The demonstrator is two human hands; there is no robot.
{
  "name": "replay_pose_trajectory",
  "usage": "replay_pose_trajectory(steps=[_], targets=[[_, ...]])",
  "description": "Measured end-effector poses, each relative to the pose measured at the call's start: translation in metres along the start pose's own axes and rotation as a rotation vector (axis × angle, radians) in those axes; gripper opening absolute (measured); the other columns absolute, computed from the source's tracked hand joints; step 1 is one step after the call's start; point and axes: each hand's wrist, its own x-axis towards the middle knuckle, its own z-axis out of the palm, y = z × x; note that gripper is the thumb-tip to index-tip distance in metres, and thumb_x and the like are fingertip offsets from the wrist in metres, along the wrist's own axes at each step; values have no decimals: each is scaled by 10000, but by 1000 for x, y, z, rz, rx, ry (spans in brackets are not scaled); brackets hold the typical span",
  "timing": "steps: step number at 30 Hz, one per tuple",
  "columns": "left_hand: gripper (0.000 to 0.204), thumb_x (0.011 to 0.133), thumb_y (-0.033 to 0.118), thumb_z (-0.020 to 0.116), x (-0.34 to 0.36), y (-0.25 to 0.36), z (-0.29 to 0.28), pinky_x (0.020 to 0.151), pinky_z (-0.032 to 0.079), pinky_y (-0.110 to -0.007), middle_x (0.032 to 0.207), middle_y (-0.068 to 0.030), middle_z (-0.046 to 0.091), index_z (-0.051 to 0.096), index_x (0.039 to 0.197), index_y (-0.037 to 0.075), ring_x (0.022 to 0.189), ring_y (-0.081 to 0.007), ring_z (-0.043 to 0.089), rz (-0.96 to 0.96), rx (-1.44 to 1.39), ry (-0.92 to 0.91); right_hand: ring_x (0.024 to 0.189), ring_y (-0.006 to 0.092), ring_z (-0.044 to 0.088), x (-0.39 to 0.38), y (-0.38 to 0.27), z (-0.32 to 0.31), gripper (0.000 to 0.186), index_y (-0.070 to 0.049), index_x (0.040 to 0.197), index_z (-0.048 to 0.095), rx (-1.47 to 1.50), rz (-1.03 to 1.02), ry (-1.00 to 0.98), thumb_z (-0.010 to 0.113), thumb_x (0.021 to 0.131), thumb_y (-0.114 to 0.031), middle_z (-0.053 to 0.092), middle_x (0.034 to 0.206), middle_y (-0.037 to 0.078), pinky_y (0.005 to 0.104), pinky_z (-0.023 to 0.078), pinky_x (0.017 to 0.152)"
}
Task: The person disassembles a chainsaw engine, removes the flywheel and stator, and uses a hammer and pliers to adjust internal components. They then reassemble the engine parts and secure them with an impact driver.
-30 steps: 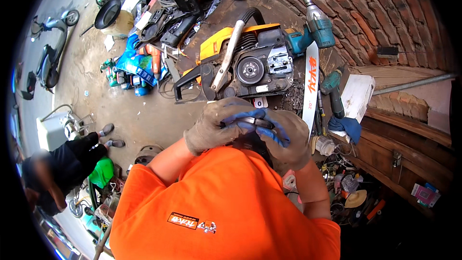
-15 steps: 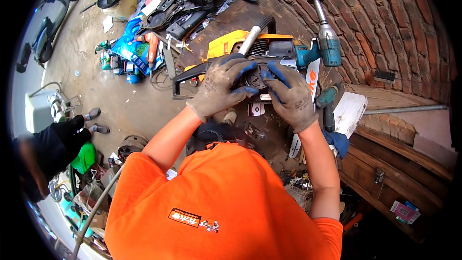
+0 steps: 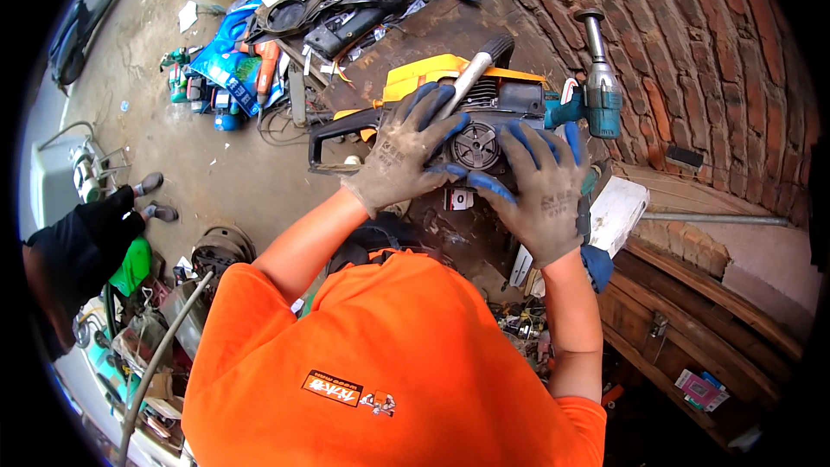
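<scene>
My gloved left hand (image 3: 399, 151) rests at the left side of an orange-yellow chainsaw (image 3: 422, 71), fingers apart, below its silver front handle (image 3: 471, 73). My gloved right hand (image 3: 540, 190) spreads its fingers at the saw's right side, thumb pointing inward. Between them sits an exposed round clutch part (image 3: 475, 145) with slots. Both hands' fingertips lie on or just over the casing; contact is hard to tell. The rear handle (image 3: 318, 145) is black. A teal impact wrench (image 3: 601, 99) with a long socket stands right of the saw.
A brick wall (image 3: 692, 52) rises at the right, a white board (image 3: 624, 207) below it. Tools, black parts and a blue bag (image 3: 229, 60) pile at the back left. A person in dark clothes (image 3: 69, 259) is at the far left, near a scooter (image 3: 82, 22).
Both hands have moved up from chest level, where they held a dark round part, onto the saw. Their fingers have spread, and a slotted round piece now sits on the saw between them.
</scene>
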Motion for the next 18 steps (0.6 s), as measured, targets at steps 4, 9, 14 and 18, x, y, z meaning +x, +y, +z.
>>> replay_pose_trajectory(steps=[4,9,14,18], targets=[[786,665,205,830,2,2,-3,1203,299,-549,1555,-198,425,600,1414,147,1476,-450,333,-10,-31,-3,1254,281,556,8,1,28,628,-113,1300,657,-27,-2,-120,801,784,-439,629,1325,106,571,219,1205],[772,675,206,835,0,-2,-1,1202,297,-552,1557,-197,423,600,1407,139,1475,-447,335,4,-79,7,1321,314,524,10,14,30,700,-130,1374,606,136,10,-196,823,756,-379,578,1442,137,553,227,1210],[775,685,205,844,0,-4,-1,1196,300,-558,1566,-190,415,590,1415,148,1473,-442,339,2,-102,10,1319,357,516,20,-4,19,814,-130,1460,519,12,197,-287,838,743,-347,580,1398,162,558,246,1204],[784,688,217,852,-2,-3,-2,1196,297,-559,1573,-183,409,584,1421,155,1472,-436,340,3,-98,6,1287,358,531,20,12,22,784,-99,1433,534,16,3,-231,827,758,-371,590,1342,184,566,259,1190]])
